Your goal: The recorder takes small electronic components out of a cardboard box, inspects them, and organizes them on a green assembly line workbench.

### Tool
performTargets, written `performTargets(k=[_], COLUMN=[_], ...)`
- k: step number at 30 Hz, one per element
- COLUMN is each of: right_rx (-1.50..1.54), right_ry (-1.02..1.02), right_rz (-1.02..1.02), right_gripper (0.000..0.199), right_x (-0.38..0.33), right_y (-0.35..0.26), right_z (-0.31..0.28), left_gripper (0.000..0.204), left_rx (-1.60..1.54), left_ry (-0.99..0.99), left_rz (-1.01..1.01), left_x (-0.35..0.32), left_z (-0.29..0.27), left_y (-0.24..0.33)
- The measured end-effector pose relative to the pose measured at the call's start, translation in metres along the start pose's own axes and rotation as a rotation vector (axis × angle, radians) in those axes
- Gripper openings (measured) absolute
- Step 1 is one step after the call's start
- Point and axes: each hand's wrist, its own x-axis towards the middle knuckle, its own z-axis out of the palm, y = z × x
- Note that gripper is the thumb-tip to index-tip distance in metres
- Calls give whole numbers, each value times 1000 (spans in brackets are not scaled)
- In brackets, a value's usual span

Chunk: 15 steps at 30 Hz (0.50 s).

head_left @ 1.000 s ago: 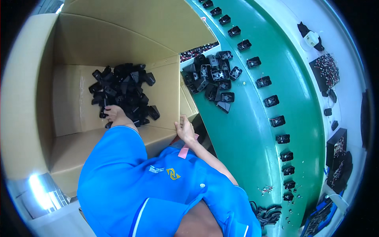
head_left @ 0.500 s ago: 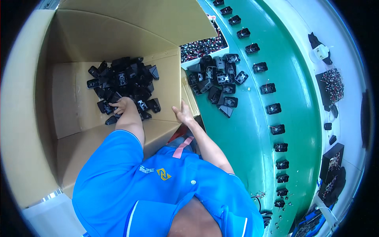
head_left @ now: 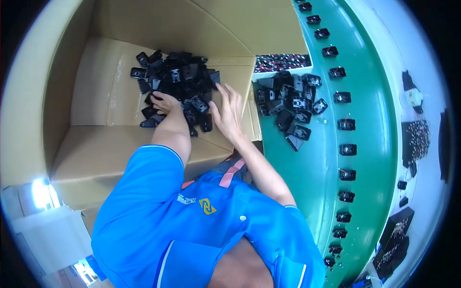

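Note:
Inside a large open cardboard box lies a heap of black plastic housings, tumbled at many angles. My left hand reaches into the near left part of this heap, its fingers curled round one black housing, partly hidden among the others. Over the box's right side is my right hand, open and holding nothing, its fingers stretched toward the heap's right edge. A second, smaller pile of black housings sits on the green work surface, just right of the box.
Along the green conveyor belt stands a long row of single black housings. A white tray of small wired parts is behind the second pile. On the white ledge at far right lies a cluster of wired parts. Box flaps rise around the opening.
My right hand has let go of the box's edge and moved in over its right side. The left hand's fingers have curled in. The whole view has shifted.

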Motion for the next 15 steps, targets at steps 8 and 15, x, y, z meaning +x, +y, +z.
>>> performTargets(k=[8,15], right_rx=[-51,-57], right_ry=[-388,-591], right_rz=[521,399], right_gripper=[85,71], right_x=[99,105], right_y=[36,56], right_z=[78,97], left_gripper=[69,68], left_rx=[129,86], left_ry=[-231,-206], left_rz=[-59,120], left_x=[-23,-72], left_z=[0,1], left_y=[38,39])
